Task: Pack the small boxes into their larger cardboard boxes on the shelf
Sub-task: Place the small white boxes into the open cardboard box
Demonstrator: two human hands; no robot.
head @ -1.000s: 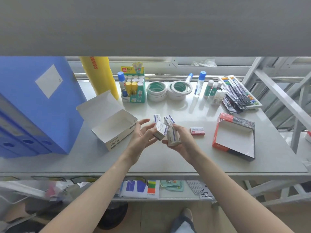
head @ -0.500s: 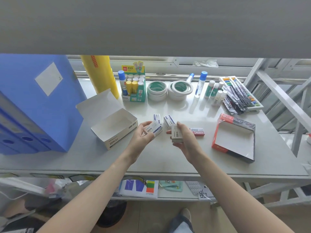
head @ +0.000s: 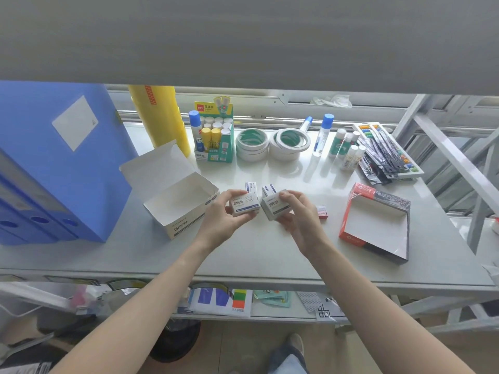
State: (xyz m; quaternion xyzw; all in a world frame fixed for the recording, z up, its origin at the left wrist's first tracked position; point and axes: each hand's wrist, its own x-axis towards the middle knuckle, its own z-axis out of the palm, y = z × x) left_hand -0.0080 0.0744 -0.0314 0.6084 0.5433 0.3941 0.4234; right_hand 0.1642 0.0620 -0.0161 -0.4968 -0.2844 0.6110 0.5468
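Head view: left hand [head: 219,225] and right hand [head: 298,222] each hold one small box [head: 244,205], [head: 276,207] above the shelf [head: 256,260], fingers [head: 232,194] pinching the box sides so the printed faces turn up, probably to read and match the labels. The two boxes sit just beside each other, corners nearly touching. Two more small boxes [head: 251,186] stand behind them on the shelf. White carton [head: 178,201] lies open at left, lid back, interior apparently empty, its label resembling that on the held boxes, so likely their destination. Red tray [head: 375,222] at right, with a small red box [head: 322,211] beside it.
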